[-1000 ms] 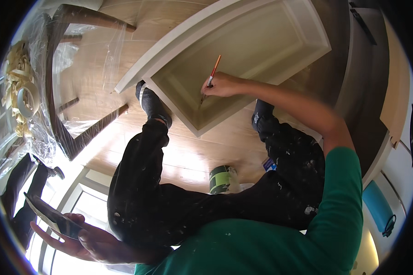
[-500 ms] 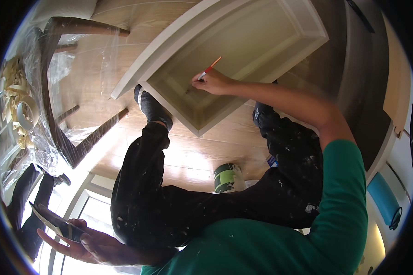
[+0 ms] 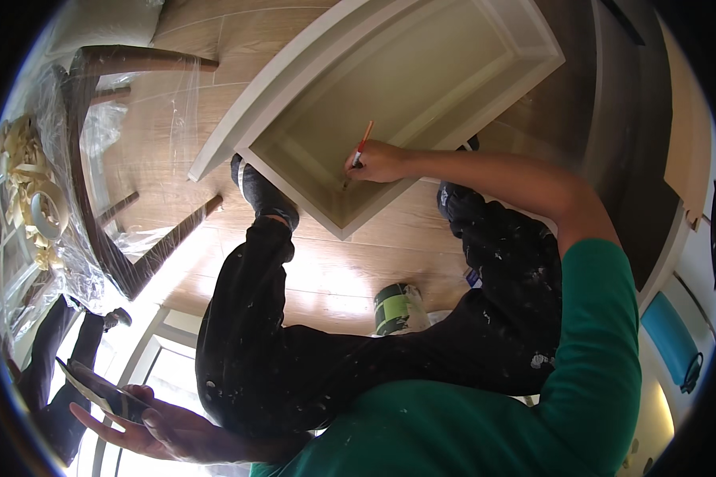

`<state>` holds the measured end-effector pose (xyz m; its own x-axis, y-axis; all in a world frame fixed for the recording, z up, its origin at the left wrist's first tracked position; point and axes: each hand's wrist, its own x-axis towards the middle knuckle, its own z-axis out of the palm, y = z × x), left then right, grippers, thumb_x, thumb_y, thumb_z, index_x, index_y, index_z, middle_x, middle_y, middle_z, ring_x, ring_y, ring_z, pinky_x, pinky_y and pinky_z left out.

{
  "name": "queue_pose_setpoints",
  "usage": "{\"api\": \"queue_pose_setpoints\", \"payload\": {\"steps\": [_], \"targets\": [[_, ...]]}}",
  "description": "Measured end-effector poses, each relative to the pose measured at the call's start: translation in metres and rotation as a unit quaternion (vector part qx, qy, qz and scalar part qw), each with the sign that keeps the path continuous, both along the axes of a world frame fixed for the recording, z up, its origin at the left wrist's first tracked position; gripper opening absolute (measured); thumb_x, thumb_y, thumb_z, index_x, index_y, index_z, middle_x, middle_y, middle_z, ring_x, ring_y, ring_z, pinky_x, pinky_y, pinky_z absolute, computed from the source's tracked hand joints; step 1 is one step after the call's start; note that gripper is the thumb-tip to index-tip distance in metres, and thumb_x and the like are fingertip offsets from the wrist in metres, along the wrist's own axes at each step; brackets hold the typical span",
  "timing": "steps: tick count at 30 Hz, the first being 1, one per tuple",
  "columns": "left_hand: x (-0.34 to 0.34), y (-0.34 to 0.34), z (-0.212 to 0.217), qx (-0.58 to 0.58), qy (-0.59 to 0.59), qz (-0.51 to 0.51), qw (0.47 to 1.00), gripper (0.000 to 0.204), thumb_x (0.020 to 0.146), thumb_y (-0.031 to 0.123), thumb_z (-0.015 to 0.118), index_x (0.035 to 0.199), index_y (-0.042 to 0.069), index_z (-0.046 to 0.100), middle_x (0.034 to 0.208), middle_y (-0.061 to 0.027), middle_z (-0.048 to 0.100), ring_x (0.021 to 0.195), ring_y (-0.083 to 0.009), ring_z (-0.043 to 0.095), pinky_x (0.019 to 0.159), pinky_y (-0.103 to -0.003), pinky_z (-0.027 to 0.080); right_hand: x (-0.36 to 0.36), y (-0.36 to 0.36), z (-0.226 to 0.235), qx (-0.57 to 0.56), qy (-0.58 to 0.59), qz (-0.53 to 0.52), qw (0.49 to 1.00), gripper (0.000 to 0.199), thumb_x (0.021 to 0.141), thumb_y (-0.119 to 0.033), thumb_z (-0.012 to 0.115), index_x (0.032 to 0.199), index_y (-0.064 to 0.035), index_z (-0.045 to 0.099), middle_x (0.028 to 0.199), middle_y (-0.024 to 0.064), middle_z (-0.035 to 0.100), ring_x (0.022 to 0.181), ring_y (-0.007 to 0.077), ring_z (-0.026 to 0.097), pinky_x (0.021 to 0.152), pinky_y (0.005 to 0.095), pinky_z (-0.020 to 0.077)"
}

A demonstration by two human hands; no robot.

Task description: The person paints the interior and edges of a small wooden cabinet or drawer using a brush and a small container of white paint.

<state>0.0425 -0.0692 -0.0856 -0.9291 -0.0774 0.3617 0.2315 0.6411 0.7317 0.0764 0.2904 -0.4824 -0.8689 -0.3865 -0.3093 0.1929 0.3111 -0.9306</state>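
My right hand (image 3: 379, 161) pinches a thin paintbrush (image 3: 364, 141) with an orange-red handle, its end pointing up. The brush's lower tip is near the inside corner of a cream-coloured drawer or shallow box (image 3: 290, 188), which lies tilted in front of me, open side up. At the lower left, my left hand (image 3: 163, 429) grips a flat, dark object with a pale edge (image 3: 107, 394), thumb on one side and fingers on the other. Its exact kind is not clear. My left foot (image 3: 264, 191) is beside the drawer's near-left edge.
A green-and-black paint tub (image 3: 398, 308) stands on the wooden floor between my legs. To the left is a brown chair (image 3: 79, 151) wrapped in clear plastic, with masking tape (image 3: 46, 213) beside it. Another person's legs (image 3: 60, 366) show at lower left. A teal case (image 3: 670, 338) lies far right.
My right hand with the paintbrush has moved slightly right and toward me, nearer the drawer's near corner. The brush now stands more upright. My left hand has barely moved.
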Motion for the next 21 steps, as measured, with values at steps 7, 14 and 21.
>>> {"api": "queue_pose_setpoints", "payload": {"steps": [7,14,21], "targets": [[-0.001,0.019,-0.002,-0.024,0.004,0.033,0.999,0.083,0.09,0.032,0.08,0.156,0.009,0.036,0.146,-0.0207,0.052,0.117,-0.0246,0.057,0.098,-0.038,0.043,-0.045,-0.008,0.002,0.03,0.01,-0.027,0.999,0.02,0.092,-0.02,0.06,0.084,-0.0023,0.067,0.075,0.0186,0.066,0.072,0.0332,0.066,0.072,0.0446,0.0509],[0.004,0.012,-0.006,0.001,-0.002,0.055,0.998,0.095,0.086,0.04,0.084,0.158,0.007,0.032,0.144,-0.0212,0.053,0.128,-0.0279,0.053,0.102,-0.039,0.043,-0.028,-0.007,0.011,0.004,0.066,-0.12,0.991,0.019,0.094,-0.018,0.062,0.092,-0.0026,0.072,0.074,0.0132,0.067,0.071,0.027,0.066,0.072,0.039,0.052],[-0.003,0.045,-0.006,-0.036,-0.02,-0.012,0.999,0.117,0.075,0.046,0.09,0.162,0.006,0.022,0.137,-0.0169,0.055,0.126,-0.0275,0.056,0.099,-0.036,0.05,-0.037,0.033,0.078,0.031,0.014,-0.1,0.994,0.02,0.093,-0.016,0.065,0.101,-0.0019,0.076,0.079,0.0102,0.071,0.074,0.0164,0.066,0.07,0.0323,0.0516]]}}
